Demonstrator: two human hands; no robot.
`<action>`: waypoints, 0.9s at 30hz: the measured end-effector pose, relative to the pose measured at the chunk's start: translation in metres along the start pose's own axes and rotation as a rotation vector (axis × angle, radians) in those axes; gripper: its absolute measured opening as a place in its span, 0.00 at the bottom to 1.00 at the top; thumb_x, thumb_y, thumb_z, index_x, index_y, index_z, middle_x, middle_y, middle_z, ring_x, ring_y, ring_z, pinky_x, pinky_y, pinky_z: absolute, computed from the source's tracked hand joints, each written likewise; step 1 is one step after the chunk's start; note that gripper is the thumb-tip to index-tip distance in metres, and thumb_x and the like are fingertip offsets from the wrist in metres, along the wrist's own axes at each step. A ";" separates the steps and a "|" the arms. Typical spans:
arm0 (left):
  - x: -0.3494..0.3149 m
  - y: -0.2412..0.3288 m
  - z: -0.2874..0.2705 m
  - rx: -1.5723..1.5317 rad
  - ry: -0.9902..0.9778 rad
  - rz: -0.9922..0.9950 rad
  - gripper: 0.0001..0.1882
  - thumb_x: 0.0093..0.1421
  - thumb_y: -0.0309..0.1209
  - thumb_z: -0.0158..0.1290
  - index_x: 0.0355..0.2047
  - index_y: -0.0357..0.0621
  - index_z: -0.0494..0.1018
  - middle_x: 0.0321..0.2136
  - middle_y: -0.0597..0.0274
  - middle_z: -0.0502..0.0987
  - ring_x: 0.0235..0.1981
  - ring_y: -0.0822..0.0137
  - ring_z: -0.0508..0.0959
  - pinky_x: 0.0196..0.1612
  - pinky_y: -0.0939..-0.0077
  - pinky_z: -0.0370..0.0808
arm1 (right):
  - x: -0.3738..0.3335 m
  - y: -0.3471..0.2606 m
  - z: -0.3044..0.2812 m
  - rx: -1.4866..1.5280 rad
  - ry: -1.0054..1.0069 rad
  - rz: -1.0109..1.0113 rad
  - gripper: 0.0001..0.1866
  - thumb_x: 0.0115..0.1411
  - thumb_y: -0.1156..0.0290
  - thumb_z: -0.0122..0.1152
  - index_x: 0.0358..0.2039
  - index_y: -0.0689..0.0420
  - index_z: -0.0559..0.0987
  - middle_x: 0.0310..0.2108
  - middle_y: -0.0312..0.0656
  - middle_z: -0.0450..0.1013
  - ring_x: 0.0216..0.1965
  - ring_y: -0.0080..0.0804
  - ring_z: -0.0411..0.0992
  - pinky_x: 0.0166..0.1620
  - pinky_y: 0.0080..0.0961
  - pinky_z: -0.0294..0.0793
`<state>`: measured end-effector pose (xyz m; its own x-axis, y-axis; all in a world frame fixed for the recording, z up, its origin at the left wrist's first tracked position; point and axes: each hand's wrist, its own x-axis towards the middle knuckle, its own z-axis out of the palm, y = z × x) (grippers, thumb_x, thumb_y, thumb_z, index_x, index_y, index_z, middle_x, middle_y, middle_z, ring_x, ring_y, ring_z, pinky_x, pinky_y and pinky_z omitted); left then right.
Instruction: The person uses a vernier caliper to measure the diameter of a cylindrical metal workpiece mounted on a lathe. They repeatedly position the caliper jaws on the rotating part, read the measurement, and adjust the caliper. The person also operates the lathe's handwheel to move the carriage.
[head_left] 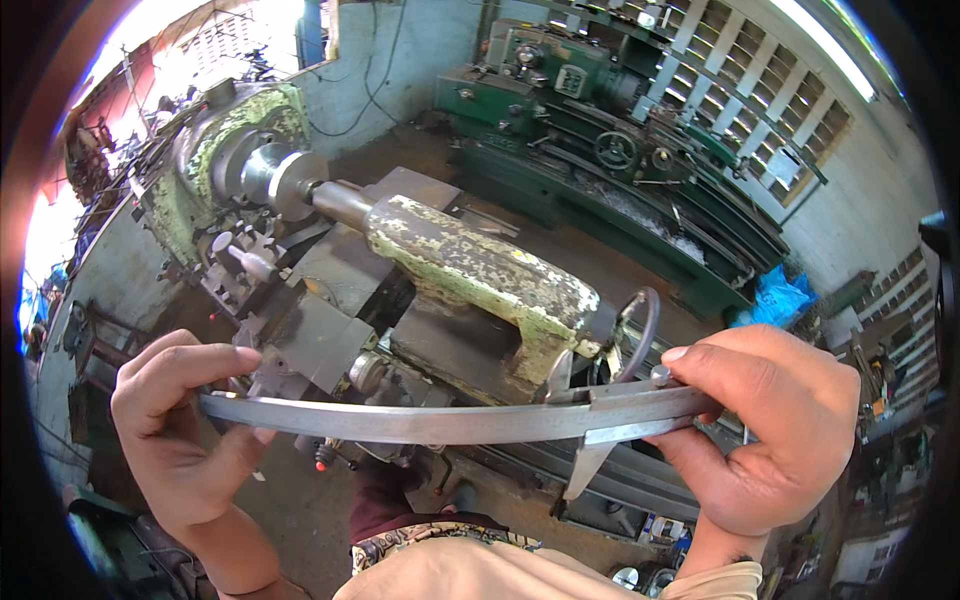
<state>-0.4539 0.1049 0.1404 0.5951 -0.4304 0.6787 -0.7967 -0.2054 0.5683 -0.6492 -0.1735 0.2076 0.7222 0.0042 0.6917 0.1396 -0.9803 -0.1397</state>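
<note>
A long steel vernier caliper (430, 424) is held up level in front of my body, above the lathe. My left hand (180, 430) is closed about the plain end of its beam, with fingertips above and below it. At the jaw end, my right hand (765, 420) grips the caliper, one digit by the small round screw (660, 375) on top and another underneath. The sliding jaw (590, 465) points down, just left of my right fingertips. Behind the caliper stands the lathe's worn green tailstock (480, 260), with a handwheel (640, 335) close to my right hand.
The tailstock points at the lathe's shiny chuck (285, 180) at the far left. A tool post (245, 265) sits on the carriage. Another green lathe (600, 150) stands along the back wall, with a blue plastic bag (778, 297) near its right end.
</note>
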 end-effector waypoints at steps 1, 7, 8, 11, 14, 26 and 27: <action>0.000 0.001 0.005 0.001 0.003 0.003 0.25 0.34 0.35 0.68 0.34 0.33 0.83 0.19 0.66 0.71 0.21 0.74 0.68 0.26 0.79 0.60 | -0.003 -0.001 -0.005 -0.012 -0.005 0.035 0.21 0.30 0.77 0.80 0.30 0.62 0.84 0.23 0.45 0.78 0.20 0.29 0.76 0.25 0.18 0.73; 0.013 -0.005 0.015 -0.144 -0.077 0.129 0.27 0.34 0.38 0.73 0.34 0.34 0.84 0.22 0.64 0.72 0.25 0.71 0.69 0.28 0.76 0.60 | -0.021 -0.021 -0.034 -0.173 0.010 0.070 0.20 0.29 0.77 0.80 0.28 0.64 0.84 0.23 0.46 0.79 0.20 0.30 0.76 0.24 0.18 0.73; 0.016 -0.008 0.015 -0.148 -0.085 0.151 0.28 0.34 0.40 0.73 0.34 0.34 0.84 0.22 0.64 0.72 0.25 0.71 0.68 0.29 0.76 0.60 | -0.023 -0.026 -0.037 -0.188 0.025 0.086 0.21 0.30 0.77 0.80 0.29 0.64 0.84 0.23 0.47 0.79 0.20 0.30 0.77 0.24 0.19 0.74; 0.022 -0.017 0.009 -0.167 -0.122 0.196 0.30 0.34 0.43 0.75 0.35 0.34 0.84 0.23 0.65 0.72 0.27 0.70 0.67 0.29 0.76 0.59 | -0.026 -0.045 -0.041 -0.240 0.030 0.097 0.22 0.31 0.76 0.81 0.31 0.64 0.84 0.24 0.48 0.79 0.21 0.32 0.79 0.26 0.21 0.77; 0.023 -0.027 0.001 -0.186 -0.135 0.206 0.30 0.35 0.44 0.75 0.35 0.34 0.84 0.23 0.64 0.72 0.27 0.69 0.67 0.29 0.76 0.60 | -0.026 -0.062 -0.041 -0.301 0.001 0.095 0.22 0.32 0.76 0.81 0.33 0.64 0.84 0.25 0.49 0.80 0.22 0.34 0.80 0.26 0.22 0.79; 0.016 -0.062 -0.016 -0.307 -0.142 0.220 0.32 0.33 0.49 0.75 0.33 0.37 0.84 0.21 0.65 0.70 0.26 0.69 0.66 0.28 0.76 0.56 | -0.025 -0.097 -0.022 -0.255 -0.113 0.170 0.25 0.34 0.78 0.82 0.36 0.66 0.83 0.27 0.51 0.80 0.23 0.35 0.81 0.27 0.23 0.81; 0.016 -0.064 -0.016 -0.311 -0.153 0.220 0.32 0.33 0.50 0.75 0.33 0.37 0.84 0.21 0.65 0.70 0.26 0.69 0.66 0.28 0.76 0.56 | -0.025 -0.100 -0.022 -0.265 -0.126 0.176 0.25 0.34 0.78 0.82 0.36 0.66 0.83 0.27 0.51 0.80 0.24 0.35 0.81 0.27 0.23 0.81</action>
<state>-0.3914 0.1253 0.1227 0.3727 -0.5651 0.7360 -0.8196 0.1714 0.5466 -0.6958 -0.0800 0.2199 0.7997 -0.1613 0.5784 -0.1637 -0.9853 -0.0485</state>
